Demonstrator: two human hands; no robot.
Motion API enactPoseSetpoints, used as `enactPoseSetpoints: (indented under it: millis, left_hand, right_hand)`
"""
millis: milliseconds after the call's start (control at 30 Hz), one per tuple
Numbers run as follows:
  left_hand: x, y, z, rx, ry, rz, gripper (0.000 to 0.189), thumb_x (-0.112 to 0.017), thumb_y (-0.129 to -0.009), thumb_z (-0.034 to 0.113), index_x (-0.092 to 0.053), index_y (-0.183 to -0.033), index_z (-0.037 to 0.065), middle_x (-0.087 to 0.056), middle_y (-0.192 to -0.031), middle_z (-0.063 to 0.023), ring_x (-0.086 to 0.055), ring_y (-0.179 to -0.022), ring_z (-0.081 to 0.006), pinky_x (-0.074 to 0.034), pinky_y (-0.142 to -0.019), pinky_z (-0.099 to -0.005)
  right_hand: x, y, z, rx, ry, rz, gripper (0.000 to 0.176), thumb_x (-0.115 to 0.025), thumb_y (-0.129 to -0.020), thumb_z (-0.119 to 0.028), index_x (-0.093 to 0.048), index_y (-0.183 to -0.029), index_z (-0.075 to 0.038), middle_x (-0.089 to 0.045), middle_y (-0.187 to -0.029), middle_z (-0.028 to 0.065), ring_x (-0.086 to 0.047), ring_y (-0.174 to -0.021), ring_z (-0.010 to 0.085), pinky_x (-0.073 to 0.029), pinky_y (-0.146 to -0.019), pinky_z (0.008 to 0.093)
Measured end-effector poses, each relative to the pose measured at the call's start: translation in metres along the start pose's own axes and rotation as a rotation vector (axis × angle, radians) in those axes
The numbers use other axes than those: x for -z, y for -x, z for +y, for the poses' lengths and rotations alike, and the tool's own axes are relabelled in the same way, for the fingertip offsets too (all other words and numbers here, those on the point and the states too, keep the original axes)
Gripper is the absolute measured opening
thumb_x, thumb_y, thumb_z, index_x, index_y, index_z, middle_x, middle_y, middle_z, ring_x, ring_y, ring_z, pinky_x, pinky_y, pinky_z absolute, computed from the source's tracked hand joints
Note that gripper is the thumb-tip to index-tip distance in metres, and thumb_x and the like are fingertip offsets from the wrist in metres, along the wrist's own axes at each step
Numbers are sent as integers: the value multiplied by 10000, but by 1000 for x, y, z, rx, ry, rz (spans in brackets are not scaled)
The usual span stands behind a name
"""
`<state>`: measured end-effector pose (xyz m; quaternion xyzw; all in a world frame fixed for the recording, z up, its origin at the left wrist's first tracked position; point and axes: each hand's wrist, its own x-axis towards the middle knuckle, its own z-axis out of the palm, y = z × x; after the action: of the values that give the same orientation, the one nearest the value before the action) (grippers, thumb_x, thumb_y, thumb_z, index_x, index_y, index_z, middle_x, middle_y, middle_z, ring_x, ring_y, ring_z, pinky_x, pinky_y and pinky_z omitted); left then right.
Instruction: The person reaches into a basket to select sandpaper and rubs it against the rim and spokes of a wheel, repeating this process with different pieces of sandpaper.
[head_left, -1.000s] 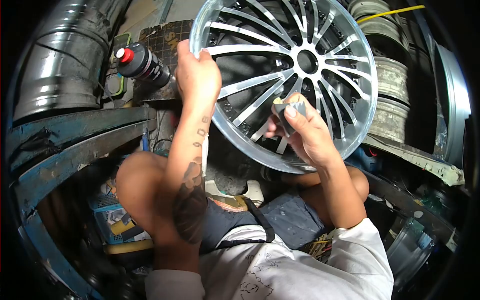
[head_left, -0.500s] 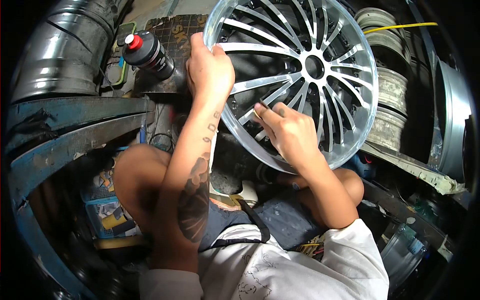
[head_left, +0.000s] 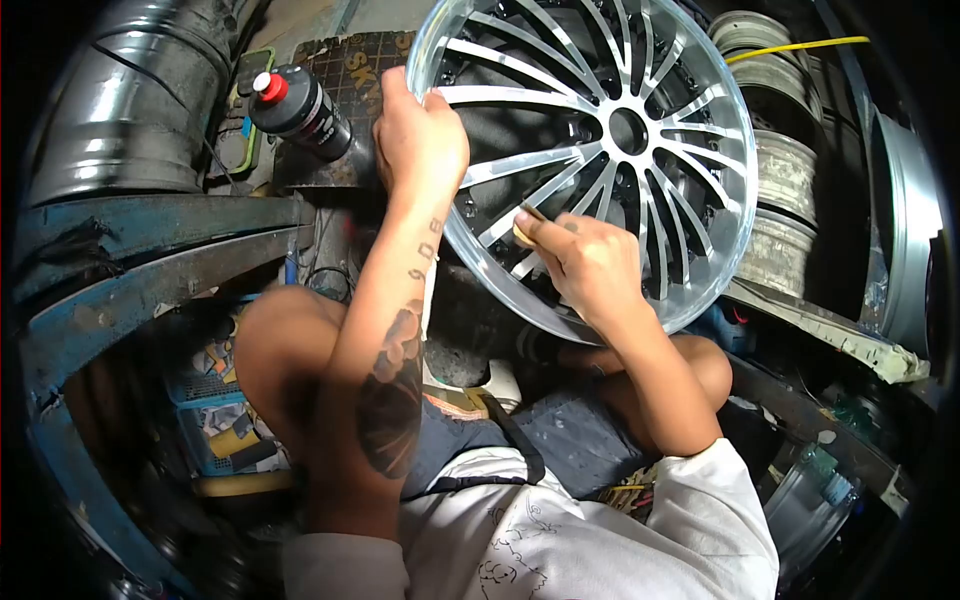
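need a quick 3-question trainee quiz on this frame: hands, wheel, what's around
1. True or false: the left hand grips the edge of the wheel.
2. The right hand holds a small pad against which part?
A) the spokes at the wheel's lower left
B) the hub hole
C) the person's knee
3. What colour is the cap of the bottle lying to the left of the wheel?

Key: 1 true; 2 A; 3 red.
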<state>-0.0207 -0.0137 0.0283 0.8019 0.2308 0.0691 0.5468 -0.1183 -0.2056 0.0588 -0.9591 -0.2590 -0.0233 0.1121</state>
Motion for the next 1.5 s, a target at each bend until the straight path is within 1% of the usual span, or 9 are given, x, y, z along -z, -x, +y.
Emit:
enactPoseSetpoints:
  millis: [167, 300, 433, 567, 633, 1067, 1167, 1300, 1500]
  left_hand:
    - [-4, 1, -6, 18, -41, 13, 296, -564, -1013, 180, -570, -1283, 59, -741, -1078, -283, -702, -1069, -484, -528, -936, -544]
    - [0, 1, 1, 37, -56, 10, 326, -574, -1006, 180, -555, -1311, 67, -735, -1092, -298, -697, -1077, -494, -527, -950, -553]
    - [-1, 0, 0, 25, -58, 0, 321, -567, -1006, 179, -558, -1305, 64, -733, -1098, -302, -690, -1086, -503, -523, -953, -559]
    - [-2, -5, 0, -6, -32, 3, 314, -569, -1007, 180, -559, -1296, 57, -736, -1071, -302, -695, -1066, -506, -524, -942, -559]
    - [1, 0, 0, 15, -64, -17, 340, -567, -1006, 173, -544, -1328, 66, -734, -1083, -306, -693, -1081, -502, -524, -951, -549]
    - [-1, 3, -2, -19, -74, 33, 312, -565, -1007, 160, -539, -1291, 32, -729, -1054, -313, -695, -1046, -508, -526, -927, -568]
    - [0, 0, 0, 11, -29, -17, 314, -570, -1005, 159, -538, -1296, 43, -728, -1064, -315, -693, -1049, -511, -523, -931, -570]
    - [2, 4, 3, -7, -43, 8, 293, -564, -1005, 154, -535, -1272, 37, -725, -1061, -318, -687, -1051, -518, -523, -923, -572]
    - [1, -4, 7, 10, -69, -15, 317, -565, -1004, 166, -540, -1296, 47, -727, -1075, -318, -686, -1065, -515, -527, -927, -566]
  right_hand:
    - [17, -13, -12, 10, -50, 151, 150, -743, -894, -175, -774, -1039, -151, -637, -699, 51, -657, -602, 245, -500, -533, 387]
    - [9, 3, -4, -32, -20, -38, 198, -735, -872, -149, -773, -1066, -131, -656, -708, 62, -676, -599, 259, -517, -548, 419]
    - [10, -10, -11, 27, -66, 83, 281, -728, -837, -129, -768, -1115, -137, -650, -720, 69, -676, -614, 269, -521, -555, 417]
    - [7, 6, -6, -66, -44, -27, 181, -790, -872, -132, -784, -1052, -139, -649, -668, 85, -645, -562, 296, -499, -518, 428]
    - [12, -10, -16, -30, -137, 165, 146, -797, -879, -125, -790, -1024, -124, -649, -655, 88, -642, -551, 297, -501, -515, 417]
    - [5, 6, -7, -66, -71, -69, 234, -732, -895, -56, -756, -1123, -105, -679, -714, 93, -664, -580, 286, -495, -506, 422]
    - [0, -10, -11, -17, -119, 98, 226, -738, -894, -64, -756, -1115, -111, -702, -743, 97, -679, -591, 288, -502, -514, 419]
    - [6, 5, -10, -58, -22, -55, 210, -727, -898, -65, -751, -1103, -102, -720, -774, 92, -675, -585, 265, -497, -511, 394]
    - [-11, -5, -2, -30, -12, 63, 221, -734, -886, -59, -741, -1103, -100, -655, -685, 81, -648, -550, 272, -488, -502, 400]
